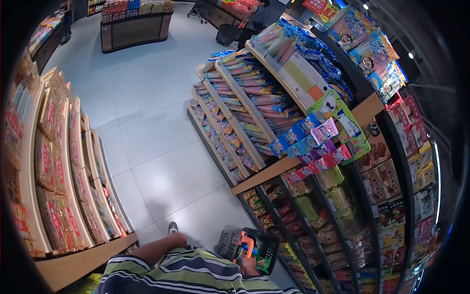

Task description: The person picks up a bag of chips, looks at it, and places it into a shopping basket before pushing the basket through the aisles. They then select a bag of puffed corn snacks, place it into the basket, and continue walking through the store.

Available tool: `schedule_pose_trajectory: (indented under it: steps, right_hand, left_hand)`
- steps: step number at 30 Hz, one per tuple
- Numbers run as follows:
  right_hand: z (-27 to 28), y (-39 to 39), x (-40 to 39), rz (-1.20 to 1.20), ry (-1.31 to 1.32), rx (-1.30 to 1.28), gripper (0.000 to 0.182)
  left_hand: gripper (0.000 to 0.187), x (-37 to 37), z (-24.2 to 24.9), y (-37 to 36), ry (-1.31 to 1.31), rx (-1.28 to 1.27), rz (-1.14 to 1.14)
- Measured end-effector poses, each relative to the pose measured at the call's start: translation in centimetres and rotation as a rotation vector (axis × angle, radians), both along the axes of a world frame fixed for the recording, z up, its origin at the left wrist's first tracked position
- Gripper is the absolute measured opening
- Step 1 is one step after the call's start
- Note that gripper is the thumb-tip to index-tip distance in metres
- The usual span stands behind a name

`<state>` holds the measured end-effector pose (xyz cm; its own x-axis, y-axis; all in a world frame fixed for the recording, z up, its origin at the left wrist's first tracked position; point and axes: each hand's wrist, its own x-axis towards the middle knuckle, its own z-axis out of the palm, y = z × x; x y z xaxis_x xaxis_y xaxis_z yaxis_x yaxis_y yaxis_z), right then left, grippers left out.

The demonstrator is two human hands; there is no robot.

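Note:
My right hand is closed around the orange handle of a dark grey shopping basket, which hangs at my right side. Inside the basket lie some packets, among them a green one; the rest are too small to name. In front of my striped shirt, my left hand hangs low over the floor, near my shoe. Its fingers are too small and turned away to make out, and no item shows in it.
Snack shelves with blue and pink packets rise on the right, with hanging pouches jutting out. Another shelf unit lines the left. Between them runs a tiled floor towards a display stand. A person is at the back.

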<state>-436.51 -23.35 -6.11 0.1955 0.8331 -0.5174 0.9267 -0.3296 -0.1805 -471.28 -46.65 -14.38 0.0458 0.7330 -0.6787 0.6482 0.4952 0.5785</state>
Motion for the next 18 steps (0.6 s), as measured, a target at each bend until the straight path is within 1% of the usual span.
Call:
schedule_pose_trajectory:
  steps: [1,2,4,5,6,7,8,10,11,14,15,16,17,18]
  right_hand:
    - [-4.7,1.4,2.4,-0.061,0.002,0.000,0.039]
    - [-7.2,2.3,3.3,-0.123,0.009,-0.002,0.040]
    - [-4.7,1.7,1.1,-0.204,0.067,0.121,0.040]
    - [-0.4,0.9,-2.0,-0.247,0.115,0.179,0.041]
    - [4.2,0.0,-5.2,-0.287,0.163,0.238,0.041]
    - [1.8,1.0,-4.0,-0.249,0.081,0.266,0.040]
    - [1.8,1.3,-4.0,-0.297,0.070,0.257,0.042]
    - [1.5,2.3,-4.5,-0.390,0.050,0.236,0.047]
    - [2.2,2.8,-4.9,-0.430,0.088,0.190,0.050]
    - [2.2,4.0,-4.7,-0.454,0.156,0.184,0.049]
    - [0.7,4.5,-4.0,-0.422,0.165,0.207,0.048]
    - [-0.8,4.9,-2.9,-0.435,0.111,0.186,0.048]
    - [-0.5,5.1,-3.3,-0.400,0.001,0.243,0.047]
    - [-2.2,6.0,-1.7,-0.359,0.029,0.212,0.044]
  left_hand:
    - [0.047,-1.2,2.0,-0.9,-0.023,0.025,0.029]
    - [0.047,-2.4,3.3,-1.3,-0.027,0.030,0.058]
    - [0.047,-4.3,5.8,-1.7,-0.029,0.041,0.117]
    - [0.046,-5.5,8.7,-1.4,-0.012,0.025,0.103]
    - [0.047,-6.6,10.2,-1.2,-0.018,0.030,0.066]
    - [0.047,-7.4,11.2,-1.0,-0.027,0.034,0.034]
    - [0.048,-7.9,11.7,-0.9,-0.038,0.037,0.002]
    - [0.050,-8.1,10.6,-0.9,-0.149,-0.045,0.065]
    - [0.051,-8.3,10.5,-0.6,-0.203,-0.085,0.096]
    - [0.053,-8.6,10.9,-0.5,-0.270,-0.007,0.124]
    - [0.053,-8.8,11.3,-0.2,-0.292,-0.019,0.152]
    - [0.053,-8.6,9.4,-0.3,-0.384,0.021,0.217]
    - [0.050,-9.0,10.0,0.3,-0.373,-0.043,0.211]
    - [0.048,-9.5,11.9,1.1,-0.308,-0.077,0.183]
